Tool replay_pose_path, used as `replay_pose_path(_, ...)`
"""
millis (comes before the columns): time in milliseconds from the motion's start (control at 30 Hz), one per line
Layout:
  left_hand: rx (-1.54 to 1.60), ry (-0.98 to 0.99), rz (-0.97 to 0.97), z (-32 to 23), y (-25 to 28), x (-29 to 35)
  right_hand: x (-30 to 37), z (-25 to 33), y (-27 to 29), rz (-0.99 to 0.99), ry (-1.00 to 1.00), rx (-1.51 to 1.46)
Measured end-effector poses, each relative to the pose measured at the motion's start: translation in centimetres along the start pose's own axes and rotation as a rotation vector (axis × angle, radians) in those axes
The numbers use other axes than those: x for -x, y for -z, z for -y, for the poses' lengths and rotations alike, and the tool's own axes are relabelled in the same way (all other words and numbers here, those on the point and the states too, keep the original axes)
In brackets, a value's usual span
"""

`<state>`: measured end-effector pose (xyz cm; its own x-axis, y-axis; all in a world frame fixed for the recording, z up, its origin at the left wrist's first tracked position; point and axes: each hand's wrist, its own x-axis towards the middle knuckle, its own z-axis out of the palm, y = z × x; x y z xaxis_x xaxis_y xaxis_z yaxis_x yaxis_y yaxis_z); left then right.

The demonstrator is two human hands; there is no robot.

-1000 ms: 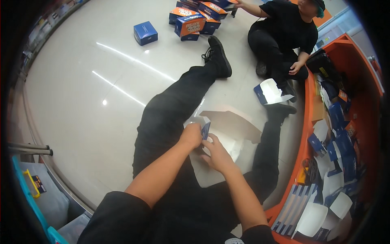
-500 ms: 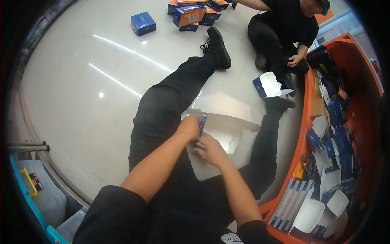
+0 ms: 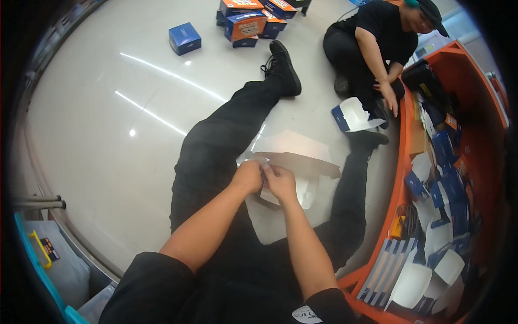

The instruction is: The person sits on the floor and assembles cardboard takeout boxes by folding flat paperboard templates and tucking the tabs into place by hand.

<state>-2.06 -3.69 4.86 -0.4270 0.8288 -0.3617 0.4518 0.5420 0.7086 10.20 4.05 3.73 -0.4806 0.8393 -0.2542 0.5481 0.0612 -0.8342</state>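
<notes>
Between my outstretched legs lies an opened cardboard box [image 3: 294,159], its pale inside facing up and its wide flap folded away from me. My left hand [image 3: 249,176] is closed on the box's near left edge. Right beside it, my right hand [image 3: 281,183] pinches the same corner, thumb and fingers pressed together. The two hands nearly touch. What lies exactly under the fingertips is hidden.
An open blue-and-white box [image 3: 353,114] lies beyond my right foot. Farther off stand a blue box [image 3: 184,38] and stacked orange-and-blue boxes [image 3: 245,24]. A co-worker [image 3: 372,48] sits at far right, near an orange bin [image 3: 398,178] full of flattened cartons.
My right hand has moved up and inward to meet the left at the box's corner. The co-worker has leaned and reached an arm down toward the orange bin.
</notes>
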Motion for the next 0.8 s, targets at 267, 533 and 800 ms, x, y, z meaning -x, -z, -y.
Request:
replay_pose_path(267, 0.261, 0.051, -0.066, -0.5, 2.1, 1.9, 6.4, 0.0, 8.6, -0.689, 0.096, 0.498)
replay_pose_path(533, -0.021, -0.246, -0.253, -1.1, 0.0, 0.7, 4.8, -3.4, 9.5, -0.471, 0.033, 0.425)
replay_pose_path(800, -0.190, -0.240, -0.225, 0.1, -1.1, -0.2, 3.7, -7.5, 7.7, -0.434, 0.062, 0.263)
